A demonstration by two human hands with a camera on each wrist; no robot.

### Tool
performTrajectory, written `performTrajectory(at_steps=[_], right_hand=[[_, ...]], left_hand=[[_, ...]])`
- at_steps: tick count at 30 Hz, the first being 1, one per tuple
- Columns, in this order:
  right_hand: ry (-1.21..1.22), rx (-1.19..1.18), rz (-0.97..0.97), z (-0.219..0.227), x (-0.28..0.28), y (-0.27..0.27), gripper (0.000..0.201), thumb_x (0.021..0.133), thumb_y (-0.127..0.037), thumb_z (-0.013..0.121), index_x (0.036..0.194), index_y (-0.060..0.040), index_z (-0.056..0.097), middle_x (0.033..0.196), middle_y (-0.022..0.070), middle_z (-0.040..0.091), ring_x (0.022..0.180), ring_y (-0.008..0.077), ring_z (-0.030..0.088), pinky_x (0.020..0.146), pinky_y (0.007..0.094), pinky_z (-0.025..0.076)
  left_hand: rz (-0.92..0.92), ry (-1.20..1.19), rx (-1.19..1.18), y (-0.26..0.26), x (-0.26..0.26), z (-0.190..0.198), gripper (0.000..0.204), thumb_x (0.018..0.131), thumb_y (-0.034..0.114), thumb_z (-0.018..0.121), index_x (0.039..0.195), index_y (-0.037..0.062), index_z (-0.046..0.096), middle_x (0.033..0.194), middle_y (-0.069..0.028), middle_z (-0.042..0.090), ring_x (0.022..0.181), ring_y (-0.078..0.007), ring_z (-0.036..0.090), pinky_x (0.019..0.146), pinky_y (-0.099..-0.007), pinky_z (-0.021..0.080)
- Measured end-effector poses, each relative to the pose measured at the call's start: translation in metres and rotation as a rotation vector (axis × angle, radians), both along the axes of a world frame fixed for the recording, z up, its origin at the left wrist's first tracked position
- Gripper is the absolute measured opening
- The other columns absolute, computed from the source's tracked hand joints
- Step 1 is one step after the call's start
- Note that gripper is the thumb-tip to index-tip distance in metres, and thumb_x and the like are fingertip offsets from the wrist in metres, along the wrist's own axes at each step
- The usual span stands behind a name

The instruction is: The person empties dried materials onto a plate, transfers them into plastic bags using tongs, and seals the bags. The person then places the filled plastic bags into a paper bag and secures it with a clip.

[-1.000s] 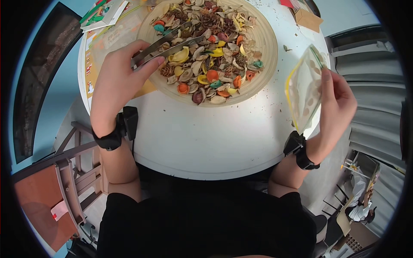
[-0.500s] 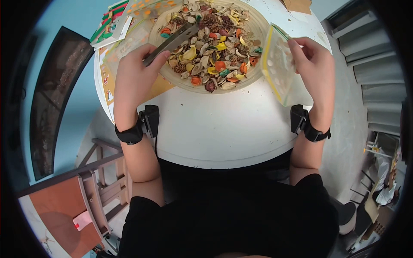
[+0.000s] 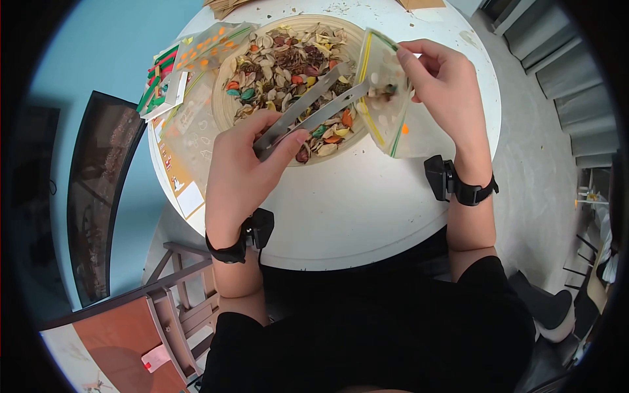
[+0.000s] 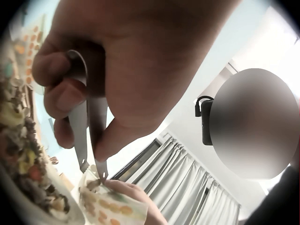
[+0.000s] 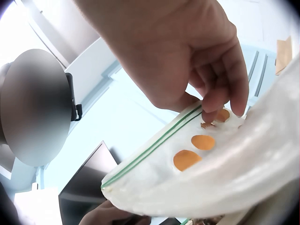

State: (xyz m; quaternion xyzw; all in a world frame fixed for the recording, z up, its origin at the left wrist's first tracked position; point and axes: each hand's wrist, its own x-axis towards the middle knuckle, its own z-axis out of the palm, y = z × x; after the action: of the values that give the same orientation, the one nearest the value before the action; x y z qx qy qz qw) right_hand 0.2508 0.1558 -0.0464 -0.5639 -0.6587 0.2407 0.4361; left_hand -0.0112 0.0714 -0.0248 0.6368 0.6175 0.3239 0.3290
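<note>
Metal tongs are held in my left hand, thumb on one arm and fingers round the other. The two tong tips stand apart at the mouth of a clear zip bag with a yellow-and-green seal. My right hand pinches this bag by its upper edge and holds it up, tilted, beside the plate. A small dark clump shows at the bag, just past the tong tips. Dried potpourri covers the round wooden plate. Orange dots are printed on the bag in the right wrist view.
Another zip bag with orange dots lies at the back left, near a white box of red and green things. Brown paper bags stand at the table's far edge. A chair is below left.
My left hand has carried the tongs rightward from over the potpourri to the bag's mouth, and their arms have spread. My right hand has brought the bag in towards the plate.
</note>
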Motion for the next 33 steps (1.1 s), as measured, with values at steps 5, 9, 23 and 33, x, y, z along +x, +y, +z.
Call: performTrajectory(at_steps=[5, 9, 23, 33], right_hand=[[0.057, 0.013, -0.025, 0.0, 0.005, 0.005, 0.03, 0.093, -0.024, 0.065, 0.105, 0.0024, 0.076, 0.062, 0.005, 0.064, 0.055, 0.0101, 0.056, 0.056, 0.0281, 0.046], [0.045, 0.004, -0.018, -0.002, 0.005, 0.006, 0.031, 0.095, -0.024, 0.064, 0.106, 0.0018, 0.076, 0.063, 0.004, 0.064, 0.056, 0.009, 0.055, 0.056, 0.0277, 0.046], [0.026, -0.048, 0.053, -0.009, 0.002, 0.01, 0.031, 0.096, -0.026, 0.064, 0.107, 0.0002, 0.077, 0.065, 0.0036, 0.066, 0.057, 0.0091, 0.058, 0.057, 0.0269, 0.046], [0.013, -0.052, 0.064, -0.015, 0.0, 0.013, 0.032, 0.095, -0.027, 0.065, 0.107, 0.0005, 0.076, 0.064, 0.0043, 0.065, 0.057, 0.0102, 0.058, 0.056, 0.0277, 0.047]], left_hand=[[0.17, 0.085, 0.098, 0.016, -0.031, -0.012, 0.031, 0.093, 0.025, 0.077, 0.106, -0.0026, 0.072, 0.08, -0.0022, 0.068, 0.069, -0.0054, 0.054, 0.063, -0.023, 0.041], [0.331, 0.312, 0.18, 0.032, -0.056, -0.023, 0.037, 0.095, 0.031, 0.074, 0.107, -0.0034, 0.072, 0.083, -0.0031, 0.067, 0.072, -0.0081, 0.056, 0.067, -0.0243, 0.044], [0.15, 0.296, 0.015, 0.047, -0.047, -0.036, 0.037, 0.091, 0.031, 0.078, 0.103, -0.0035, 0.071, 0.075, -0.0042, 0.064, 0.069, -0.0101, 0.054, 0.064, -0.0289, 0.045], [0.177, 0.297, 0.128, 0.043, -0.037, -0.038, 0.037, 0.09, 0.032, 0.078, 0.104, -0.0024, 0.073, 0.069, -0.0113, 0.067, 0.058, -0.0179, 0.059, 0.059, -0.0324, 0.046]])
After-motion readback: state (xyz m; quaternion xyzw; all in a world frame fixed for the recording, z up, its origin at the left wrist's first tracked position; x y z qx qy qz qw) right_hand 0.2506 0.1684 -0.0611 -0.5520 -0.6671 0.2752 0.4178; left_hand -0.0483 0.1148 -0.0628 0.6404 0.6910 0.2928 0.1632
